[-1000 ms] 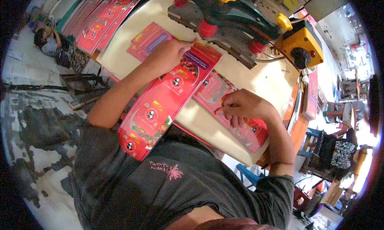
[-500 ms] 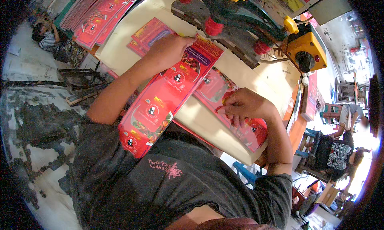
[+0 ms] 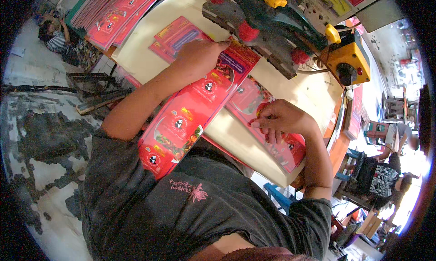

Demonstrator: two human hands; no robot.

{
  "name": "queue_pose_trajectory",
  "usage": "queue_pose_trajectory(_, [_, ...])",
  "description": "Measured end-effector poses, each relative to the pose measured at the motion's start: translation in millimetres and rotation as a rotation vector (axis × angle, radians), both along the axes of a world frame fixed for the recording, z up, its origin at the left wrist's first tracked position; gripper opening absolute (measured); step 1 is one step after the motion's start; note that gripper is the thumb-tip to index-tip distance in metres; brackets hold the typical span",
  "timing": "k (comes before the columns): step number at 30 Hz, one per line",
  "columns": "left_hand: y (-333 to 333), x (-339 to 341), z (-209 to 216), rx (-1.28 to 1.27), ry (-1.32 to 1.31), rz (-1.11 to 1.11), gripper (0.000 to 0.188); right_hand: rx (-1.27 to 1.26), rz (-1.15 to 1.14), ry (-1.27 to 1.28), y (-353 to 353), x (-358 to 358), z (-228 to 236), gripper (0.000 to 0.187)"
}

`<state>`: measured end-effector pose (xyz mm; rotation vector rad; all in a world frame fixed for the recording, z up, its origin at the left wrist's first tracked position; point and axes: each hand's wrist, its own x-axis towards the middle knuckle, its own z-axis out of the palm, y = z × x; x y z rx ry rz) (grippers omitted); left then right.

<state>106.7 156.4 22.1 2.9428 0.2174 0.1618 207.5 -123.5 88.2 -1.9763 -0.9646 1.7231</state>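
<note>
While the view drifts slightly rightward, your left hand (image 3: 202, 59) stays at the upper corner of the red printed strip (image 3: 186, 120), its fingers pinching it; with your grip unchanged, the strip seems steady. It slants from upper centre to lower left of the frame, overhanging the table (image 3: 313, 88). Your right hand (image 3: 288, 118), right of centre, stays curled over a second strip (image 3: 247, 102); you cannot tell whether those fingers grasp anything. Both strips carry food pictures, animal emblems and lettering, clearer on the first.
</note>
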Motion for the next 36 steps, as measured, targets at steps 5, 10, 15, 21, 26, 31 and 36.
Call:
queue_pose_trajectory(5, [-3.5, -2.7, 4.1, 0.018, -0.023, 0.003, 0.038, 0.048, -0.006, 0.008, -4.8, 1.6, -6.2, 0.031])
queue_pose_trajectory(10, [-3.0, -0.8, 3.8, 0.006, 0.044, 0.025, 0.046, -0.011, 0.001, -0.027, -0.3, -0.2, -3.0, 0.03])
queue_pose_trajectory(15, [-1.1, 1.7, -2.4, 0.006, 0.052, 0.011, 0.049, 0.035, 0.012, -0.003, -3.2, 1.2, -6.3, 0.033])
queue_pose_trajectory(21, [-1.4, 1.7, -4.3, 0.013, -0.015, -0.015, 0.038, 0.057, -0.007, 0.0, -7.7, 1.7, -9.9, 0.037])
queue_pose_trajectory(26, [-3.3, -0.6, 0.9, -0.006, -0.015, 0.008, 0.04, 0.004, -0.001, -0.022, -3.4, 0.9, -7.0, 0.033])
queue_pose_trajectory(31, [-1.5, 0.2, -2.3, 0.014, -0.02, -0.01, 0.038, 0.063, -0.027, 0.039, -12.1, 3.7, -13.2, 0.035])
queue_pose_trajectory(36, [-1.3, -1.0, -2.1, -0.001, 0.004, 0.021, 0.04, -0.01, 0.028, -0.045, -1.9, -1.3, -1.3, 0.033])
